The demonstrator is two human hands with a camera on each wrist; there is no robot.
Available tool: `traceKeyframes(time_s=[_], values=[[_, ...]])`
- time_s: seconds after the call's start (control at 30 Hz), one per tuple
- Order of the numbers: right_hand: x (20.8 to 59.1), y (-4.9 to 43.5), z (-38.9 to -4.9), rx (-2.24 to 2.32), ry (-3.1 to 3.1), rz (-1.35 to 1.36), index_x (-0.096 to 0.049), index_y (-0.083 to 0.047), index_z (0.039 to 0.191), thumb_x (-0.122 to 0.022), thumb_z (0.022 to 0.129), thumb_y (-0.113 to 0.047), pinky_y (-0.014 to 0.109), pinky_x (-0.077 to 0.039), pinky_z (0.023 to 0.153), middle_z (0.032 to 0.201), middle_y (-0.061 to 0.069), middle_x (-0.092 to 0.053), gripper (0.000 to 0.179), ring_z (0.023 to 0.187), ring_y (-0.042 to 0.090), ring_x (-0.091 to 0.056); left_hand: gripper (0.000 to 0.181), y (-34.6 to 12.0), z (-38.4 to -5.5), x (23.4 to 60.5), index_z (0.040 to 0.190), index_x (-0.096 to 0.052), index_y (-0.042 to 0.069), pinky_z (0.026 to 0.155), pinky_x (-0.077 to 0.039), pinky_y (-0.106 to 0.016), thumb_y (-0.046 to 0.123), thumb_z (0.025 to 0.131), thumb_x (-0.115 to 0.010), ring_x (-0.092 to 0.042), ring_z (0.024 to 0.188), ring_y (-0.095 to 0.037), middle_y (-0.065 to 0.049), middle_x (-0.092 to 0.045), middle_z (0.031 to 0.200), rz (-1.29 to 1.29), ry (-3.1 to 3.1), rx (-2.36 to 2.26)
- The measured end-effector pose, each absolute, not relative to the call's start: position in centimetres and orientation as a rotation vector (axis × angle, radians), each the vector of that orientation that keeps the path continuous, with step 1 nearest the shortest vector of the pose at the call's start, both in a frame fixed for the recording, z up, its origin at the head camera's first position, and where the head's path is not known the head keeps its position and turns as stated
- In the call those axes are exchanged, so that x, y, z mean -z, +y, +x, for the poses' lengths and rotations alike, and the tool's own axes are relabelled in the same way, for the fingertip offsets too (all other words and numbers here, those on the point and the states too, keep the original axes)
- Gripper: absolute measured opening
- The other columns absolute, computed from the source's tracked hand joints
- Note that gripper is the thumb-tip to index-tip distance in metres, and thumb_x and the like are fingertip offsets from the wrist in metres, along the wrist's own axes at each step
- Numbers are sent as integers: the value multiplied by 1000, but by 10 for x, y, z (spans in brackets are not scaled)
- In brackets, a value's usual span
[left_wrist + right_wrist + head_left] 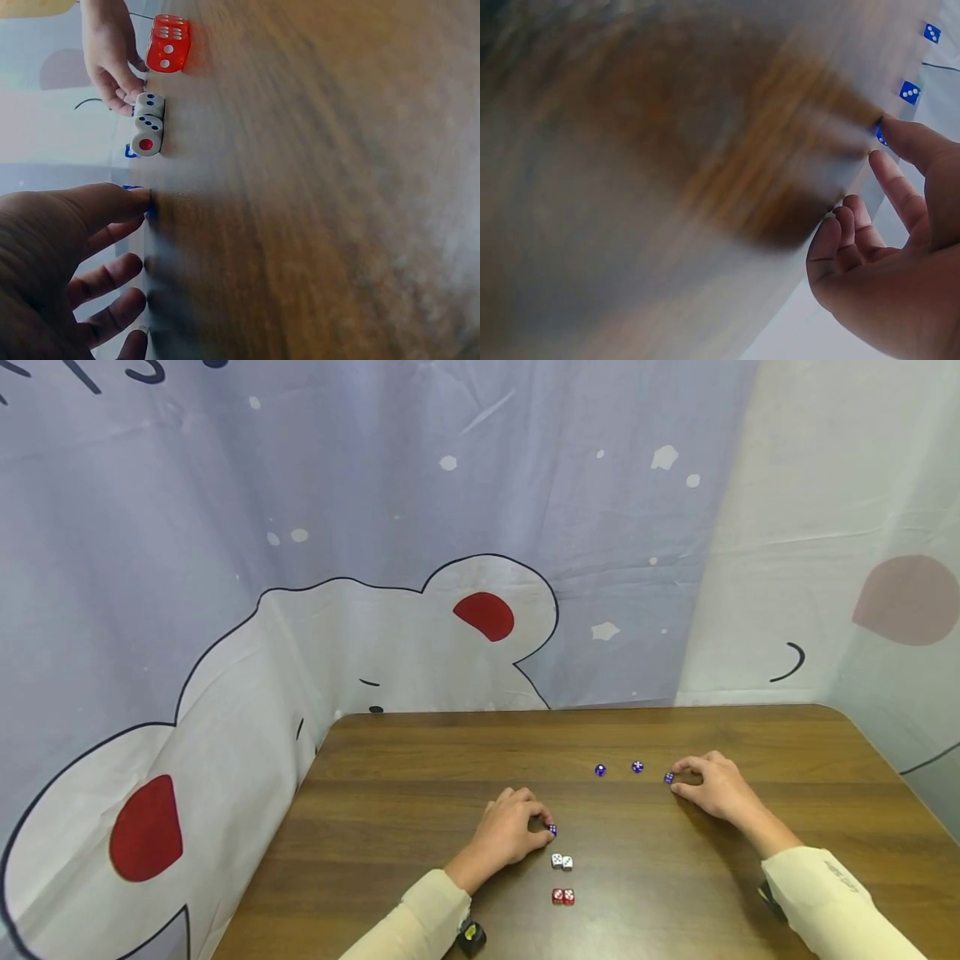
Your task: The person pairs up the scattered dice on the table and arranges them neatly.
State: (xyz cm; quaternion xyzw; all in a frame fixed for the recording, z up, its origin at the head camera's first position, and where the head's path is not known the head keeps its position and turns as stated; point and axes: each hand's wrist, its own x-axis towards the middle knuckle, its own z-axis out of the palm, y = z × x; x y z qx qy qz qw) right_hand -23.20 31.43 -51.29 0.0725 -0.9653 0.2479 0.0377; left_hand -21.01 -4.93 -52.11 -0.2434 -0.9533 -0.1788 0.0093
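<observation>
My left hand [506,828] pinches a blue die [552,830] between thumb and forefinger, low at the tabletop. In the left wrist view the thumb mostly hides that die. Just nearer to me lie two white dice [562,862] side by side, then two red dice [563,897] close together. Farther right, my right hand [716,789] has thumb and forefinger at either side of another blue die [668,777]; the right wrist view shows this die [881,135] partly behind the thumb. Two more blue dice, one [637,767] nearer the right hand and one [601,770] farther left, lie apart.
The dice are on a brown wooden table [420,760] with rounded far corners. Behind it hangs a printed curtain [600,543] with bear shapes. A dark device [471,937] is strapped at the left wrist.
</observation>
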Motion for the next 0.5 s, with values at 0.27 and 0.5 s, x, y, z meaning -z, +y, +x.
traceKeyframes(time_s=[0.27,0.5], values=[[513,312,-232,-758,-2970,194,-72,-7,104,-76,89,-22,60,-45,82,105,24,-58,22,102,48,-53,13,-49,-209,520,88,-73,32,74,-39,-29,40,84,-82,-50,92,-9,14,-60,97,-756,-2968,560],[512,309,-233,-773,-2958,201,-71,-10,96,-77,88,-19,60,-45,82,103,23,-58,14,100,46,-54,14,-49,-209,520,88,-73,31,74,-38,-29,40,83,-83,-50,90,-9,14,-60,96,-752,-2968,567]])
